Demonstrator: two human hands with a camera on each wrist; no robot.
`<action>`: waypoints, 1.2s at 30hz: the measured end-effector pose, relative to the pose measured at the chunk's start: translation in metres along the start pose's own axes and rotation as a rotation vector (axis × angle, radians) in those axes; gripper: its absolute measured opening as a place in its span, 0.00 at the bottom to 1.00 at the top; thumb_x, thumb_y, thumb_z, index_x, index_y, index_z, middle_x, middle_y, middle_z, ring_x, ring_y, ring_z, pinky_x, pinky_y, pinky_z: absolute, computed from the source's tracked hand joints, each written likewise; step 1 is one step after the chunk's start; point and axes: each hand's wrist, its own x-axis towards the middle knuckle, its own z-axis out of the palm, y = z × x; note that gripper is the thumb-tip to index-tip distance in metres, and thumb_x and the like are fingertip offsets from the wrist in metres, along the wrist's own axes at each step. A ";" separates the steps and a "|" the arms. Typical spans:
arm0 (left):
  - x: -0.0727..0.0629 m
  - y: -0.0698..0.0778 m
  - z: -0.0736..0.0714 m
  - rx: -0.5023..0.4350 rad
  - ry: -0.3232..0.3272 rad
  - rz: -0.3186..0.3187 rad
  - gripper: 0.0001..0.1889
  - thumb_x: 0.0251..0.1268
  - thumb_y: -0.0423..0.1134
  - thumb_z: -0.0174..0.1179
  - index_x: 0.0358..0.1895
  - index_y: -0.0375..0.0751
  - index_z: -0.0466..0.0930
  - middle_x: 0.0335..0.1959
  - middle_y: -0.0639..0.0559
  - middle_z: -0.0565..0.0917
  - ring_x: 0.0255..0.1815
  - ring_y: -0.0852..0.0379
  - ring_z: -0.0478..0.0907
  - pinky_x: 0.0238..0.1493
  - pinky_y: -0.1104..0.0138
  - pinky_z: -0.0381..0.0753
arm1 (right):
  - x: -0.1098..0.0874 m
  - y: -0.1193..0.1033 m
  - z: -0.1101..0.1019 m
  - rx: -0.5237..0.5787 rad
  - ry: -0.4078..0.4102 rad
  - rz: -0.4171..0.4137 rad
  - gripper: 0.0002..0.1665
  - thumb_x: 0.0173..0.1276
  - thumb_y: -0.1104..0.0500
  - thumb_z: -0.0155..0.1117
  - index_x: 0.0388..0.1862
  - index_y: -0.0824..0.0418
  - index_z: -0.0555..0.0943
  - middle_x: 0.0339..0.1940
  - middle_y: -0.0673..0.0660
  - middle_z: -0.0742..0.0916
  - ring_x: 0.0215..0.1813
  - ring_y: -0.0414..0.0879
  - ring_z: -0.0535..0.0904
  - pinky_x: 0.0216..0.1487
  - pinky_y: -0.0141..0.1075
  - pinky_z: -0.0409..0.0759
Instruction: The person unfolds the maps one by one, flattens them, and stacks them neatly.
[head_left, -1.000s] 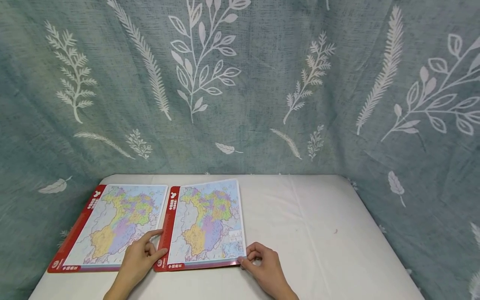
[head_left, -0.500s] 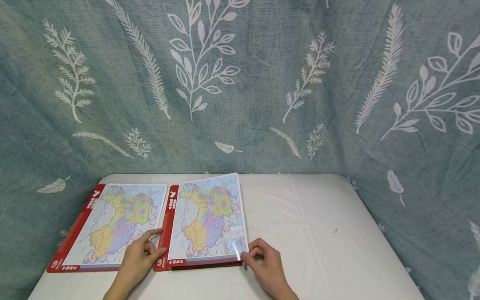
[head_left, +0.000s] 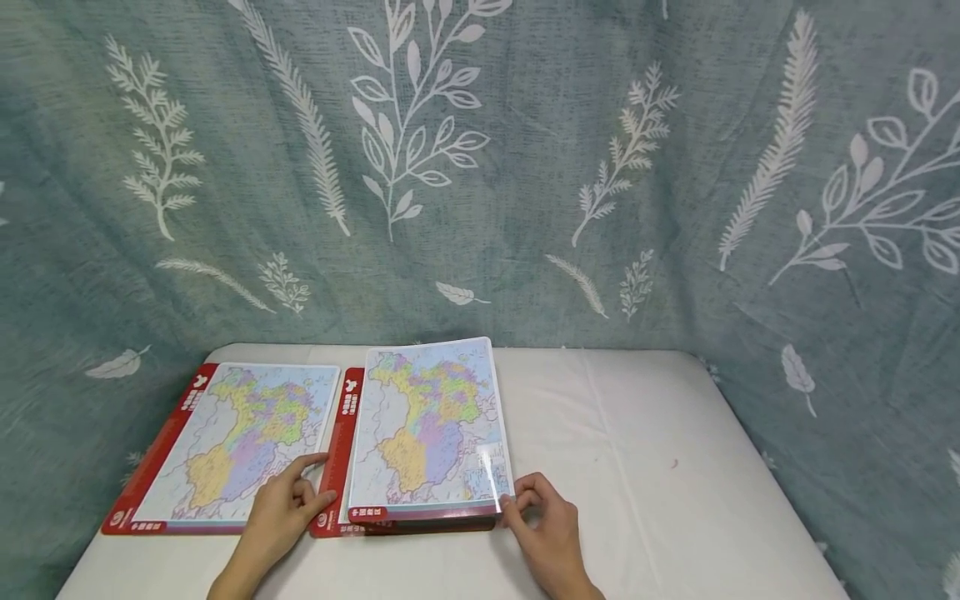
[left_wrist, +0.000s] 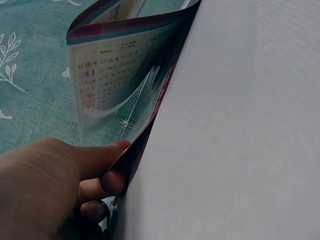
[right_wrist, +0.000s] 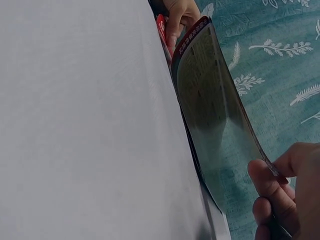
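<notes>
Two laminated sheets lie partly overlapped in the middle left of the table. The upper one is a coloured map (head_left: 427, 425), its near right corner raised and the sheet bowed. My right hand (head_left: 547, 525) pinches that corner between thumb and fingers; the right wrist view shows the sheet's dim underside (right_wrist: 205, 95). Beneath it shows the red left border (head_left: 341, 454) of a lower map. On that border my left hand (head_left: 277, 512) has thumb and index finger, with the edge between them in the left wrist view. Most of the lower map is hidden.
A matching red-bordered map (head_left: 255, 442) lies flat to the left, its near right part behind my left hand. White cloth (head_left: 622, 467) covers the table. A green curtain (head_left: 525, 183) with white leaf prints hangs behind and at both sides.
My right hand has moved slightly up and right, carrying the upper map's corner. That map has lifted and shifted right, uncovering the lower one's border and near edge. My left hand has stayed on the border.
</notes>
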 end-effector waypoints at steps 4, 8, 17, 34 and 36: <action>0.003 0.001 0.000 -0.007 -0.010 -0.014 0.29 0.61 0.37 0.77 0.66 0.41 0.79 0.12 0.60 0.74 0.14 0.68 0.64 0.28 0.70 0.66 | -0.001 0.002 -0.003 -0.013 0.029 0.000 0.12 0.68 0.64 0.75 0.41 0.52 0.80 0.19 0.36 0.86 0.29 0.32 0.85 0.63 0.31 0.78; 0.003 0.000 0.000 -0.012 -0.016 -0.025 0.29 0.61 0.37 0.77 0.65 0.40 0.80 0.13 0.60 0.74 0.14 0.68 0.65 0.27 0.70 0.66 | 0.000 0.003 -0.006 -0.003 0.053 0.018 0.11 0.69 0.66 0.74 0.42 0.55 0.80 0.19 0.36 0.85 0.28 0.33 0.85 0.63 0.25 0.75; 0.001 -0.002 0.000 -0.017 -0.004 -0.018 0.29 0.60 0.35 0.77 0.65 0.39 0.80 0.12 0.61 0.74 0.14 0.68 0.65 0.27 0.70 0.66 | 0.001 0.006 -0.011 0.026 0.086 0.056 0.08 0.73 0.65 0.69 0.43 0.56 0.79 0.20 0.38 0.86 0.28 0.35 0.86 0.56 0.23 0.73; 0.002 -0.004 0.000 -0.007 0.007 -0.028 0.29 0.59 0.36 0.78 0.64 0.39 0.80 0.12 0.61 0.75 0.13 0.68 0.67 0.27 0.70 0.68 | 0.007 0.016 -0.025 -0.040 0.128 0.090 0.06 0.75 0.64 0.67 0.44 0.56 0.79 0.18 0.36 0.85 0.30 0.37 0.84 0.57 0.20 0.69; 0.002 -0.004 -0.001 -0.004 0.004 -0.029 0.29 0.59 0.36 0.78 0.65 0.39 0.80 0.12 0.61 0.75 0.14 0.68 0.67 0.27 0.70 0.68 | 0.007 0.018 -0.027 -0.022 0.124 0.101 0.05 0.77 0.63 0.66 0.45 0.57 0.78 0.19 0.37 0.86 0.23 0.38 0.79 0.59 0.19 0.69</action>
